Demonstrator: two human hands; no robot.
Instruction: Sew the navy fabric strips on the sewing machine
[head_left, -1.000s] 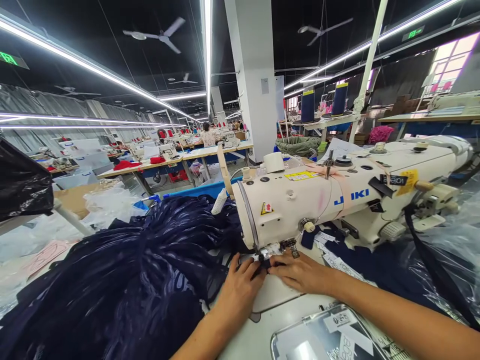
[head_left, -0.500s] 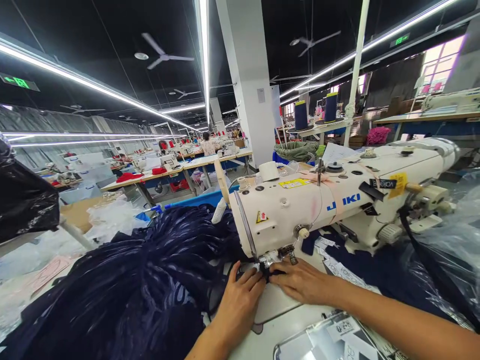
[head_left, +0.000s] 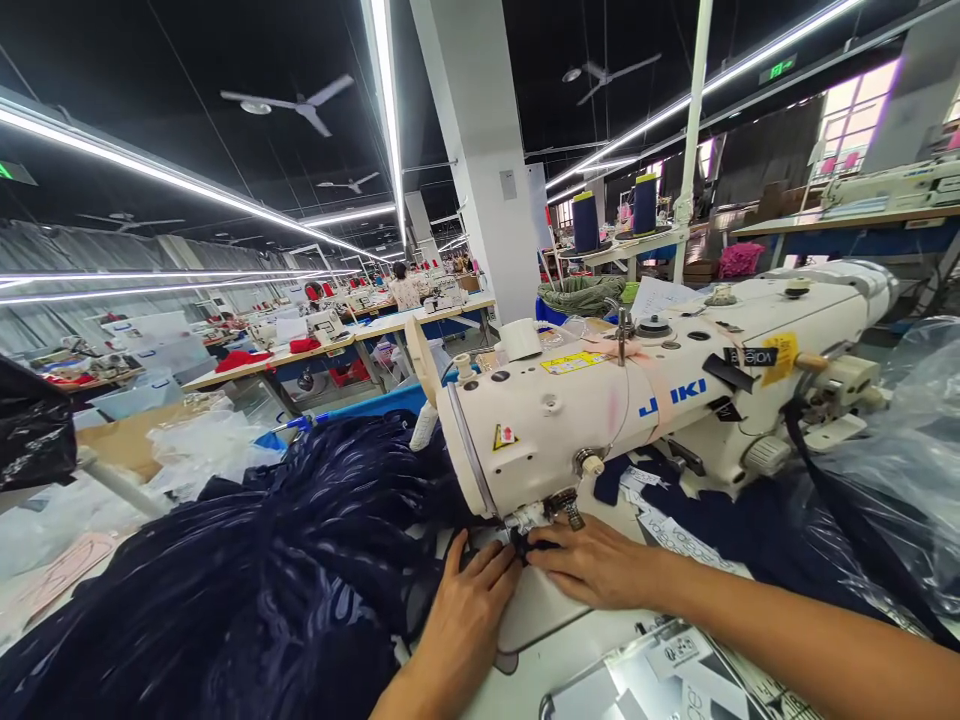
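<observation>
A white sewing machine (head_left: pixel 555 430) stands in front of me. Both my hands are at its presser foot (head_left: pixel 529 518). Under the foot lies a small piece of dark fabric (head_left: pixel 520 545), mostly hidden by fingers and machine head. My left hand (head_left: pixel 474 600) presses on it from the left, fingers close together and fingertips beside the foot. From the right, my right hand (head_left: pixel 589 562) grips the fabric's edge between thumb and fingers. A large heap of navy garments (head_left: pixel 247 560) spreads to the left, close to my left hand.
White printed labels (head_left: pixel 679 535) lie on navy fabric behind my right forearm. A clear-lidded box of labels (head_left: pixel 652 680) sits at the table's front. Clear plastic (head_left: pixel 892 470) is at the right, a black bag (head_left: pixel 34 430) at the left. Thread cones (head_left: pixel 586 222) stand behind the machine.
The view has turned slightly, so the machine and room sit further left in the picture. Both hands stay at the presser foot, still on the dark fabric.
</observation>
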